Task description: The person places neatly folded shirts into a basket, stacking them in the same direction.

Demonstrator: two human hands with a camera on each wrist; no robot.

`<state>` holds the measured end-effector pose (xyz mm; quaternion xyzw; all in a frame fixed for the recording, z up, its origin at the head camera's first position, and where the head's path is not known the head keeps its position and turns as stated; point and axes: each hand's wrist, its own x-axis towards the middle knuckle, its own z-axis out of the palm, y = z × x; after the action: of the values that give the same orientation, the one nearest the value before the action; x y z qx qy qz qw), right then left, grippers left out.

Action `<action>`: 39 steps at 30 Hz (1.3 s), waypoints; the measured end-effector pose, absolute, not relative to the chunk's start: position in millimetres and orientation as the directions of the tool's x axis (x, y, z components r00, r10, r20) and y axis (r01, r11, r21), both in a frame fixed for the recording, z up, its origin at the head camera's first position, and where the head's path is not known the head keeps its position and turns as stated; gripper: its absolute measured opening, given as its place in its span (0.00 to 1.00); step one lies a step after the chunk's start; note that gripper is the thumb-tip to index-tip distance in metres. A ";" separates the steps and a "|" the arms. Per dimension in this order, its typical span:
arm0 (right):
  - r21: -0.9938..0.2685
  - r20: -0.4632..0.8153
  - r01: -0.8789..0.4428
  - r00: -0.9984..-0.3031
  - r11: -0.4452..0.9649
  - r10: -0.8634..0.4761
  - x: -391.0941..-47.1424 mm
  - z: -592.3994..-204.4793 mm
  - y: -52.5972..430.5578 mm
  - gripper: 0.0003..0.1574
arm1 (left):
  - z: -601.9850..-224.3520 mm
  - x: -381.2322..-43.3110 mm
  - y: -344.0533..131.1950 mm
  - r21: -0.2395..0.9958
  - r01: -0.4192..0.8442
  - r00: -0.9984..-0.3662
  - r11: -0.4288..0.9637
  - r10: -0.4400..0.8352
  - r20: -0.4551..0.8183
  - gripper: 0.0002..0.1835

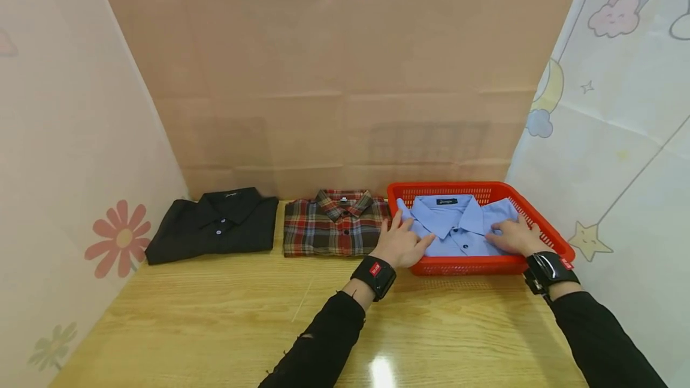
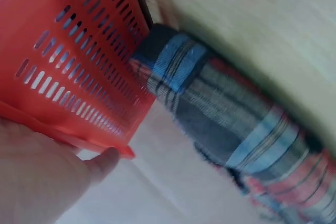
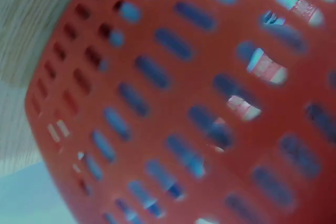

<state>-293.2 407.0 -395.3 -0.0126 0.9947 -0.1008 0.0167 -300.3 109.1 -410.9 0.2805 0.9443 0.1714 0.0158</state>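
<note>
A folded light-blue shirt (image 1: 455,226) lies collar up in a red plastic basket (image 1: 469,266) with slotted walls. My left hand (image 1: 400,245) reaches over the basket's near left corner, fingers spread, fingertips at the shirt's left side. In the left wrist view, part of that hand (image 2: 44,174) shows beside the basket rim (image 2: 105,149). My right hand (image 1: 514,237) rests on the shirt's right side, just inside the basket's right wall. The right wrist view shows only the slotted basket wall (image 3: 173,95), with blue showing through its holes; that hand is hidden there.
Left of the basket, close against it, lies a folded plaid shirt (image 1: 336,229). Farther left is a folded black shirt (image 1: 221,223). All stand along the back of a wooden table (image 1: 215,322), with a brown paper backdrop (image 1: 334,64) behind and patterned white panels at both sides.
</note>
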 end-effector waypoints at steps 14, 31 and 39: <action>-0.230 0.095 -0.134 -0.989 0.964 -0.115 -282.2 -389.0 352.1 0.37 | -411.1 -295.5 74.0 0.510 0.573 -0.800 0.642 0.574 0.175 0.32; -0.420 0.260 -0.300 -0.944 0.856 -0.203 -269.6 -392.6 269.0 0.35 | -416.5 -286.2 -13.1 0.642 0.417 -0.901 0.643 0.388 0.196 0.35; -0.441 0.341 -0.308 -0.926 0.843 -0.160 -265.2 -396.3 236.5 0.31 | -423.7 -284.9 -32.6 0.638 0.396 -0.917 0.661 0.314 0.244 0.33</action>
<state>-265.2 236.5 -396.3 -0.1232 0.9487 -0.2513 -0.1473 -284.9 -32.6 -423.7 0.1952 0.9095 0.3627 -0.0564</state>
